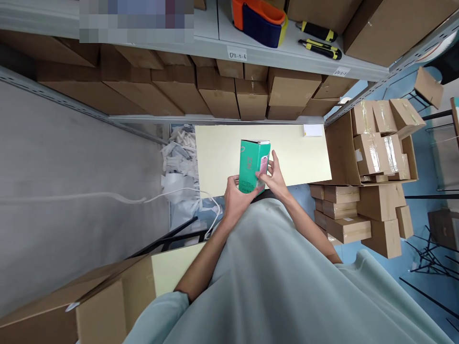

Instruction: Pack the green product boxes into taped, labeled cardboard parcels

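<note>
A green box (248,167) with a pink picture on its side is held upright between both hands, over the near edge of the pale tabletop (218,157). My left hand (237,197) grips its lower left side and bottom, fingers wrapped partly behind it. On the right side, my right hand (273,176) holds the box with the thumb on its side face; its other fingers are raised and apart. The top of the box looks closed.
A small white box (312,130) lies at the tabletop's back right. Above is a shelf (201,43) with cartons, a tape dispenser (260,23) and cutters (319,31). Stacked cartons (371,153) stand right; a white cable (179,189) crosses from the left.
</note>
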`<state>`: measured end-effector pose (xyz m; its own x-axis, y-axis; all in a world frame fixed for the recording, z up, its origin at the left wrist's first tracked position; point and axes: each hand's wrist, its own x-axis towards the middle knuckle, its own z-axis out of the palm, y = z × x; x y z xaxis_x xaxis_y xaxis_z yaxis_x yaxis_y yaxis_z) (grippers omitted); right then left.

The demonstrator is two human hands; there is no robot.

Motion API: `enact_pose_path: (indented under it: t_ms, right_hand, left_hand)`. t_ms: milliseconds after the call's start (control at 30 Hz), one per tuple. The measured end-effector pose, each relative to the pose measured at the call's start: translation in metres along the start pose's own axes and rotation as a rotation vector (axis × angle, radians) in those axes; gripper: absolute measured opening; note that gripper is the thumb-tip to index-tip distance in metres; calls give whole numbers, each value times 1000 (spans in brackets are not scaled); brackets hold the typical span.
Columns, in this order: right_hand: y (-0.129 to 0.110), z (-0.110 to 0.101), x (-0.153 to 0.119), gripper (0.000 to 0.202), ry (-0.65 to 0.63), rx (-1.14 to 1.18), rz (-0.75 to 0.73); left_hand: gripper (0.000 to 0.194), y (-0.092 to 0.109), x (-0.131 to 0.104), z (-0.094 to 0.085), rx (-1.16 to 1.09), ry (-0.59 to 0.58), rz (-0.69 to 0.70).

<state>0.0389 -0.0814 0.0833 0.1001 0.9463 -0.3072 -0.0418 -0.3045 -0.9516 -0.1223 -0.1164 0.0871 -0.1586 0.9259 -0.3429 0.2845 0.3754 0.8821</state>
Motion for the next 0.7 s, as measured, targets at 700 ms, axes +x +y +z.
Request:
enact_pose_path:
  t_ms: [700]
  right_hand:
    - [-18,1,-5,99,-160,9,-79]
  left_hand:
    - [75,-2,20,-31,-446,-570,-127]
